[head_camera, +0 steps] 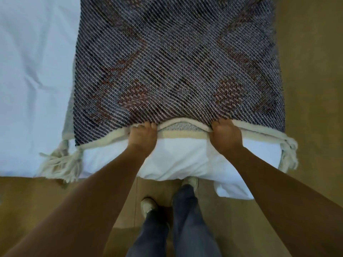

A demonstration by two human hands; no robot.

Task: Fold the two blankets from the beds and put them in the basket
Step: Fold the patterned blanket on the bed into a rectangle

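Note:
A dark woven blanket [176, 58] with reddish patches, a cream border and cream tassels lies folded in layers on the white bed [31, 71], at the bed's right corner. My left hand [143, 137] grips the cream near edge left of centre, fingers curled into the fabric. To its right, my right hand [226, 135] grips the same edge. Between the hands the top layer arches up and shows a lower layer beneath. No basket and no second blanket are in view.
The white sheet [185, 160] hangs over the bed's near edge in front of my legs. Brown floor [311, 89] runs along the bed's right side and under my feet. Tassels lie at the blanket's left [61, 164] and right [289, 154] corners.

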